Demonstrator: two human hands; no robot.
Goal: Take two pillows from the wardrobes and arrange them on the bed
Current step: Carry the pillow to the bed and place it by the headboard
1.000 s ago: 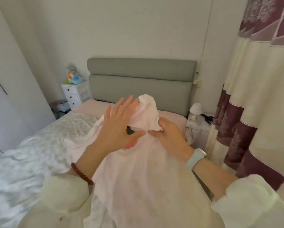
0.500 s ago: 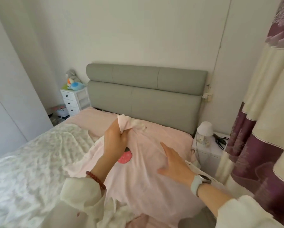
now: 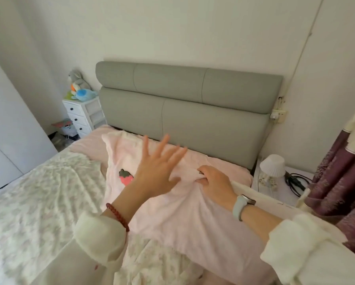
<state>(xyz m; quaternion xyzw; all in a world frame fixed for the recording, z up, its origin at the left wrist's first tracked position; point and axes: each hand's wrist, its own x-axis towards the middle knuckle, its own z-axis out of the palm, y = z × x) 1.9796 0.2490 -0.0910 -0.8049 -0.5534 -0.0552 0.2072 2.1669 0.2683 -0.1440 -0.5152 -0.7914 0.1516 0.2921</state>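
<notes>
A pale pink pillow [image 3: 178,214] with a strawberry patch lies on the bed [image 3: 230,167], its top end close to the grey headboard [image 3: 184,112]. My left hand [image 3: 158,171] hovers flat over the pillow's upper part, fingers spread, holding nothing. My right hand [image 3: 215,182] pinches a fold of the pillow's fabric near its right edge. Only this one pillow shows.
A floral quilt [image 3: 38,202] covers the left side of the bed. A white drawer unit [image 3: 84,116] with soft toys stands left of the headboard. On the right are a bedside table with a small white lamp [image 3: 272,167], cables, and a purple-and-cream curtain [image 3: 343,182]. White wardrobe doors [image 3: 10,136] at far left.
The pillow went from held up in front of me to lying flat on the bed. My left hand let go of its top corner and spread open; my right hand now pinches the fabric.
</notes>
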